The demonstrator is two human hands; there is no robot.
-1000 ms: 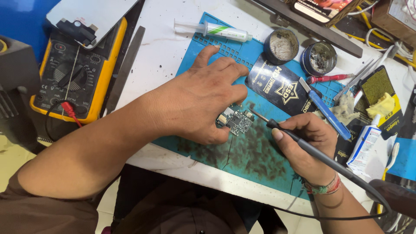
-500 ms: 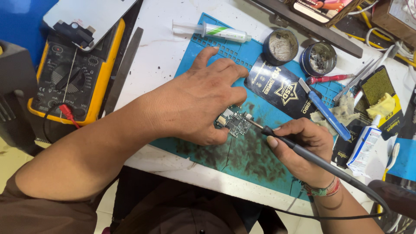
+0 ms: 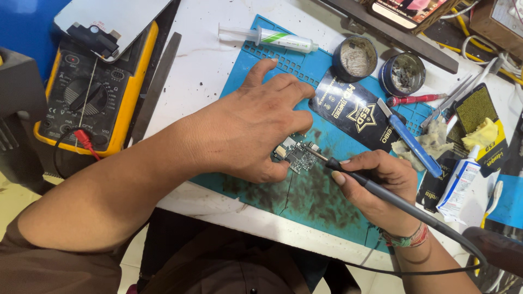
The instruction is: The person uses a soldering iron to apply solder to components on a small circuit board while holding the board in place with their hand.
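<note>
A small circuit board (image 3: 298, 155) lies on the stained blue work mat (image 3: 321, 201). My left hand (image 3: 256, 125) rests palm down over the board's left side, its fingers pressing on the board and mat. My right hand (image 3: 378, 185) grips a grey soldering iron (image 3: 381, 193) like a pen. The iron's metal tip touches the right edge of the board. Its cable runs off to the lower right.
A yellow multimeter (image 3: 90, 92) with a red probe sits at the left. A syringe (image 3: 269, 37), two round tins (image 3: 355, 57), a black card (image 3: 354, 111), a blue-handled tool (image 3: 411, 139), tweezers (image 3: 452, 100) and a small white bottle (image 3: 460, 182) crowd the right side.
The soldering iron's tip has slid left onto the board's right edge, and my right hand followed it. My left hand has stayed on the board.
</note>
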